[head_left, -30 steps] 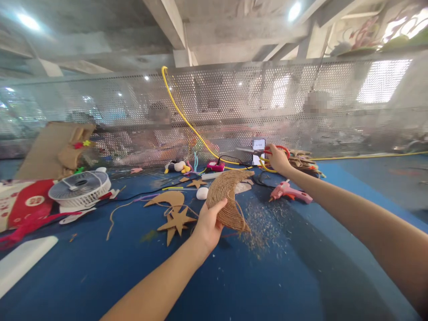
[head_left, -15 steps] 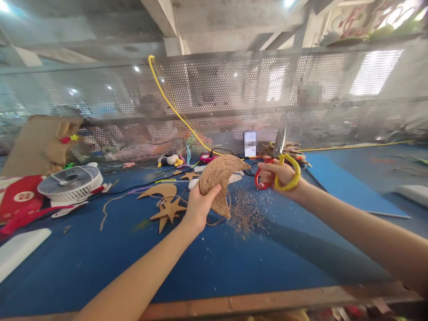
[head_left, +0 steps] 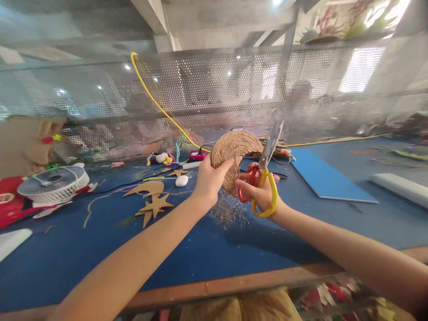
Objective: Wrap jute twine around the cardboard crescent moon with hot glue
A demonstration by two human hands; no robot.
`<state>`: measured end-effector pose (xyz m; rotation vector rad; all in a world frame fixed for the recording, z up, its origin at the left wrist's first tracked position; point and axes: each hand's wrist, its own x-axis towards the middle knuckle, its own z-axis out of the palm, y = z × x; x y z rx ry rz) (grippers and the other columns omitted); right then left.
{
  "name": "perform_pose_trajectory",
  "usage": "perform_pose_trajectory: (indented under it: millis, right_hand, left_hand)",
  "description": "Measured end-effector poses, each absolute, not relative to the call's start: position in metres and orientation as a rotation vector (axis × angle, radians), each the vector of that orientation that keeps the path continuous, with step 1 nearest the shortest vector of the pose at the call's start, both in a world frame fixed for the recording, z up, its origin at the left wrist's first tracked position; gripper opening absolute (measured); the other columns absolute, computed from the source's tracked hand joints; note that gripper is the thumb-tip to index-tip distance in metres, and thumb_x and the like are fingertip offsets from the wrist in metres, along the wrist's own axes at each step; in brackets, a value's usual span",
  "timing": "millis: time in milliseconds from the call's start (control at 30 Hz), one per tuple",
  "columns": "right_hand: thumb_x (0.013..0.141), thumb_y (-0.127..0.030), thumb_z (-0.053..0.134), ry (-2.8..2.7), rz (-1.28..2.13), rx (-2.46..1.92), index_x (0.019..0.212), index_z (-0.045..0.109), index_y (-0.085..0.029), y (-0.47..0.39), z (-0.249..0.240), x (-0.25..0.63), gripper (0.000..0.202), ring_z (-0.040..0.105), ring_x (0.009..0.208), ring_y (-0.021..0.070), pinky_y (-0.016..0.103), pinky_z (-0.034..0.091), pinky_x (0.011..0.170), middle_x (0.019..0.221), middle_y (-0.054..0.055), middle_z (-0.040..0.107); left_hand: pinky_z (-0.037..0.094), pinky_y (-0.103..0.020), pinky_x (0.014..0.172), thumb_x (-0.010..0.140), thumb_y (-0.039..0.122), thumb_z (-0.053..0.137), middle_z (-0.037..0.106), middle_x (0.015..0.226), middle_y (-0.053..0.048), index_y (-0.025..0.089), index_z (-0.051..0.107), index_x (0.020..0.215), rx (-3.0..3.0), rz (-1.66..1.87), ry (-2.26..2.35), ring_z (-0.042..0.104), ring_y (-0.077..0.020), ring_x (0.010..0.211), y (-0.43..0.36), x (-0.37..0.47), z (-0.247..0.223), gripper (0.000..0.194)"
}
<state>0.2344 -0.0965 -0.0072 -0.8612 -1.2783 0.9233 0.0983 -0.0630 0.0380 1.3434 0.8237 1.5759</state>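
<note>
A crescent wrapped in brown twine (head_left: 234, 147) is held up above the blue table (head_left: 187, 254), gripped at its left side by my left hand (head_left: 210, 180), thumb across its face. My right hand (head_left: 257, 189) holds scissors (head_left: 269, 151) with one yellow and one red handle, their blades pointing up. The fingertips of that hand are at the crescent's lower inner edge; whether they pinch a strand is too small to tell. Below the crescent lies a scatter of brown fibre bits (head_left: 230, 211).
Cardboard stars (head_left: 157, 205), a cardboard crescent (head_left: 147, 187) and a white egg-shaped piece (head_left: 181, 180) lie left of my hands. A white fan (head_left: 53, 183) stands farther left. A blue board (head_left: 331, 176) lies at right, before the perforated metal screen (head_left: 207, 84).
My right hand has moved left and down with the scissors, up to the crescent. The crescent has turned and risen slightly in my left hand. The camera view has shifted right.
</note>
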Motion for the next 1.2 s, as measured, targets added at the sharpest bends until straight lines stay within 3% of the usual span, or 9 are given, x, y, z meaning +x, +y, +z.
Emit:
perform_pose_trajectory:
  millis: [100, 367, 567, 767, 1000, 1200]
  right_hand:
    - [0.067, -0.043, 0.080, -1.288, 0.921, -0.858, 0.104, 0.036, -0.024, -0.098, -0.007, 0.239, 0.060, 0.054, 0.050, 0.0106, 0.028, 0.043, 0.048, 0.065, -0.006, 0.064]
    - [0.075, -0.041, 0.072, -1.416, 0.866, -0.984, 0.114, 0.042, -0.024, -0.099, -0.001, 0.249, 0.052, 0.052, 0.046, 0.0120, 0.030, 0.042, 0.046, 0.066, -0.003, 0.066]
    - [0.072, -0.033, 0.069, -1.463, 0.975, -1.021, 0.115, 0.037, -0.022, -0.105, 0.000, 0.247, 0.055, 0.067, 0.066, 0.0185, 0.034, 0.050, 0.058, 0.078, 0.000, 0.069]
    - [0.070, -0.027, 0.065, -1.490, 0.981, -1.153, 0.121, 0.038, -0.022, -0.107, -0.004, 0.243, 0.058, 0.061, 0.058, 0.0133, 0.026, 0.043, 0.046, 0.081, -0.001, 0.068]
    - [0.075, -0.036, 0.069, -1.562, 1.008, -1.113, 0.124, 0.037, -0.022, -0.109, -0.008, 0.243, 0.060, 0.054, 0.050, 0.0097, 0.025, 0.038, 0.044, 0.078, -0.002, 0.066]
    - [0.078, -0.034, 0.070, -1.546, 1.015, -1.077, 0.123, 0.043, -0.021, -0.110, -0.014, 0.243, 0.055, 0.058, 0.055, 0.0104, 0.025, 0.043, 0.048, 0.077, -0.003, 0.064]
  left_hand:
    - [0.054, -0.037, 0.086, 0.072, 0.023, 0.081, 0.072, 0.108, -0.009, 0.018, 0.068, 0.107, 1.223, 1.560, 0.773, 0.068, -0.0259, 0.100, -0.072, 0.102, 0.030, 0.037]
    - [0.057, -0.031, 0.075, 0.069, 0.015, 0.083, 0.071, 0.110, -0.006, 0.022, 0.062, 0.115, 0.952, 1.417, 0.648, 0.068, -0.0222, 0.095, -0.078, 0.077, 0.011, 0.051]
    - [0.057, -0.030, 0.072, 0.069, 0.010, 0.082, 0.070, 0.106, -0.005, 0.021, 0.061, 0.118, 0.868, 1.335, 0.646, 0.068, -0.0198, 0.088, -0.075, 0.066, -0.003, 0.054]
    - [0.058, -0.031, 0.073, 0.069, 0.010, 0.082, 0.068, 0.112, -0.005, 0.022, 0.058, 0.118, 0.888, 1.407, 0.593, 0.067, -0.0195, 0.092, -0.075, 0.061, -0.006, 0.056]
    - [0.057, -0.031, 0.073, 0.070, 0.011, 0.083, 0.069, 0.109, -0.005, 0.023, 0.057, 0.120, 0.892, 1.391, 0.574, 0.067, -0.0199, 0.089, -0.076, 0.056, -0.008, 0.057]
    - [0.057, -0.030, 0.074, 0.069, 0.012, 0.084, 0.071, 0.101, -0.003, 0.025, 0.060, 0.122, 0.862, 1.436, 0.535, 0.067, -0.0189, 0.087, -0.075, 0.053, -0.005, 0.060]
